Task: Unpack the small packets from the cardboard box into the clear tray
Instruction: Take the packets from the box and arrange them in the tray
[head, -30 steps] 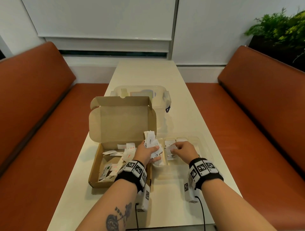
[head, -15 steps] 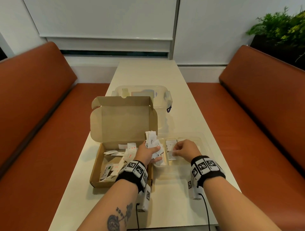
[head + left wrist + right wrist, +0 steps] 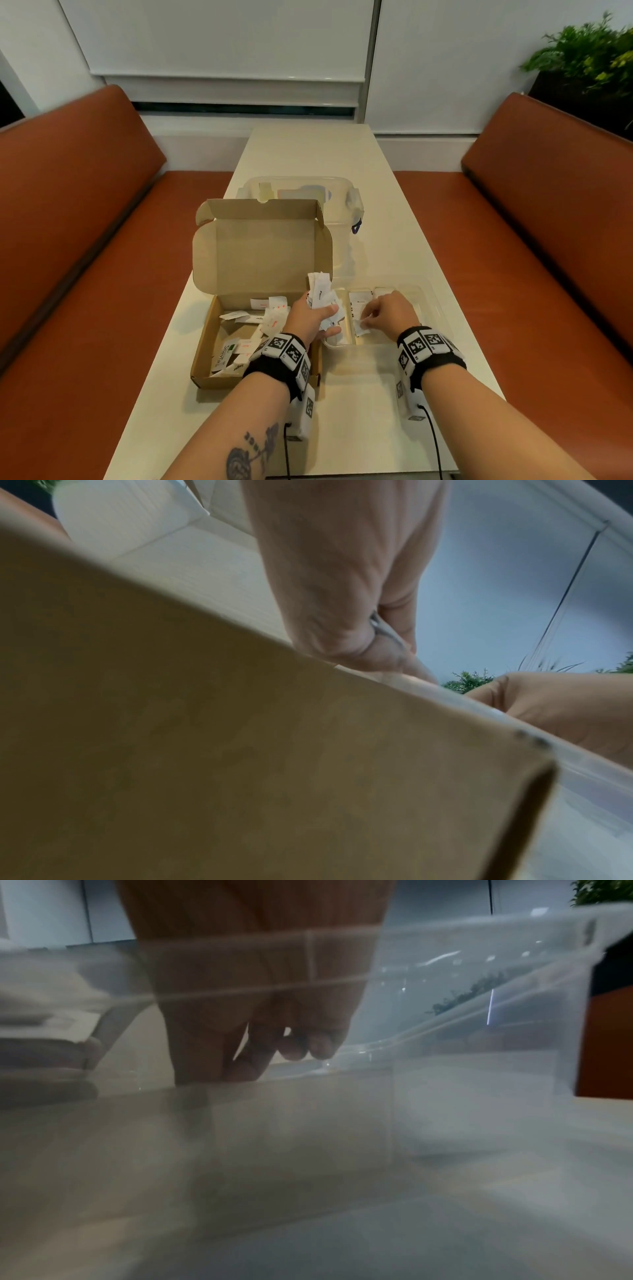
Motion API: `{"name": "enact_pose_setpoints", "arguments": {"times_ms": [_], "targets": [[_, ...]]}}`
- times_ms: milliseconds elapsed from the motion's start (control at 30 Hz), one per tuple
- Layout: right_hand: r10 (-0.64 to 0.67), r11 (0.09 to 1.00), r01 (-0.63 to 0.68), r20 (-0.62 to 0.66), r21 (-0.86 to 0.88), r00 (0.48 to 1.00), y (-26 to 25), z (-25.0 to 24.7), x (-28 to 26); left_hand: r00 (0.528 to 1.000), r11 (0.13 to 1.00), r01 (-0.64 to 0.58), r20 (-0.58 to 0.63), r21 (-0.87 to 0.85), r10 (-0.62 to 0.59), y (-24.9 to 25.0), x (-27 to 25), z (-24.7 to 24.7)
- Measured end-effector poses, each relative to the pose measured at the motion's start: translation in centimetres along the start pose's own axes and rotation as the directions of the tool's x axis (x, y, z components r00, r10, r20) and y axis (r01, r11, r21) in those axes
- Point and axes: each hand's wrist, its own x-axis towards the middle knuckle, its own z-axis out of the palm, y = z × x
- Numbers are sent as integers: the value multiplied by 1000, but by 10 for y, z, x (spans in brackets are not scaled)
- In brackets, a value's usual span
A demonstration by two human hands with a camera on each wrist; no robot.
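Since approx. 1 s ago the right hand (image 3: 387,313) came nearer w/ fingers pinching one packet (image 3: 361,327) low in the tray (image 3: 430,301), left hand (image 3: 308,317) still gripping a bunch (image 3: 322,296) beside the box (image 3: 219,346), so sorting goes on.

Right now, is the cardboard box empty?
No: in the head view the cardboard box has many small packets lying loose inside it.
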Motion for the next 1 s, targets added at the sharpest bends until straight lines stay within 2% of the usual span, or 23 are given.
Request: {"name": "enact_pose_setpoints", "arguments": {"times_ms": [133,300,367,600,733,1000], "targets": [[-27,997,24,-52,-67,998,2,-1,-1,1000,1000,-2,2,9,2,1,0,0],[-130,924,93,-76,-372,989,-2,-1,0,1000,1000,3,-1,11,-3,1,-1,1],[-163,892,114,-75,-438,984,-4,-1,0,1000,1000,4,-4,10,-4,2,-1,1],[-84,946,55,-77,-319,994,1,-2,0,1000,1000,8,-2,12,-8,1,-1,1],[-110,920,61,-106,-388,988,1,0,-2,1000,1000,5,2,13,-5,2,0,1],[-123,919,76,-96,-386,988,-4,-2,-6,1000,1000,-19,12,23,18,-1,2,-1]]}}
